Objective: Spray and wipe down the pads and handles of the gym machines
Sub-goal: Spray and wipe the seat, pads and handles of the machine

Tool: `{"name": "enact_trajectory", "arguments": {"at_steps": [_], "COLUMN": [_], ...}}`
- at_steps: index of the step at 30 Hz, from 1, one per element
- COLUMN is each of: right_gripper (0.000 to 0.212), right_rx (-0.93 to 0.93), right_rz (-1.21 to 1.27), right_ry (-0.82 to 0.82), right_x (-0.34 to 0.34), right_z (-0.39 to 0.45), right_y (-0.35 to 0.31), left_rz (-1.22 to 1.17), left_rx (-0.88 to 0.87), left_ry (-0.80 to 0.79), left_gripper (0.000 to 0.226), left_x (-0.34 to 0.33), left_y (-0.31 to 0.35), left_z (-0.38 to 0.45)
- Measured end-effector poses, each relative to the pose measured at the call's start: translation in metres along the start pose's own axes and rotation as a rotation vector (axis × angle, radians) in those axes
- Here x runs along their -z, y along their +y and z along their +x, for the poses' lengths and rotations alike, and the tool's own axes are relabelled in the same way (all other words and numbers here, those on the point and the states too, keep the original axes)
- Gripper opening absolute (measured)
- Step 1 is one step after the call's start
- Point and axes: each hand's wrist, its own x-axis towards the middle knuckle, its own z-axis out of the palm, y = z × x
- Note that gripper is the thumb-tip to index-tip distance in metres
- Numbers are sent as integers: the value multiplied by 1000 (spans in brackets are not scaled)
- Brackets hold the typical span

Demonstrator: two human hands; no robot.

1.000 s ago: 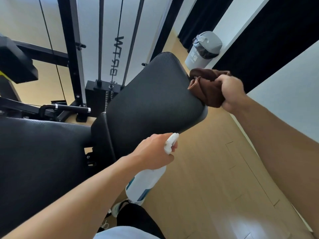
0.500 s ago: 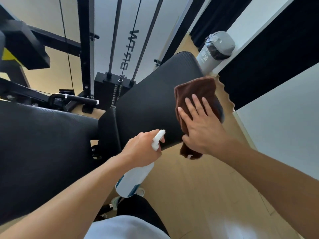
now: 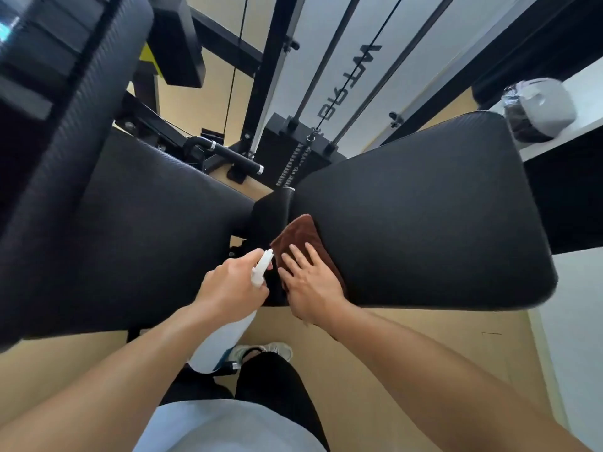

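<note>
A black bench seat pad (image 3: 424, 210) fills the right half of the view, and a longer black back pad (image 3: 137, 230) lies to its left. My right hand (image 3: 310, 282) presses a brown cloth (image 3: 298, 236) flat against the seat pad's near left end, fingers straight. My left hand (image 3: 233, 288) grips the neck of a white spray bottle (image 3: 225, 340), whose body hangs down below my wrist just left of the cloth.
Behind the bench stands a cable machine with a weight stack (image 3: 293, 148), upright bars and a black handle (image 3: 228, 154). A grey bin (image 3: 538, 109) sits at the far right by the wall. Light wooden floor (image 3: 408, 347) and my shoe lie below the bench.
My right hand went from gripping the bunched cloth at the pad's far edge to pressing it flat, and slid along the seat pad to its near left end. The view swung down over the bench.
</note>
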Motion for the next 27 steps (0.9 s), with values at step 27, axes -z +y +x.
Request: {"name": "enact_trajectory", "arguments": {"at_steps": [27], "right_gripper": [53], "right_rx": [-81], "right_rz": [117], "right_ry": [125], "right_x": [-3], "right_z": [-56], "right_y": [12], "left_rz": [-1], "left_rx": [-116], "left_ry": [1], "left_gripper": [17], "left_x": [-2], "left_y": [54], "left_z": [4]}}
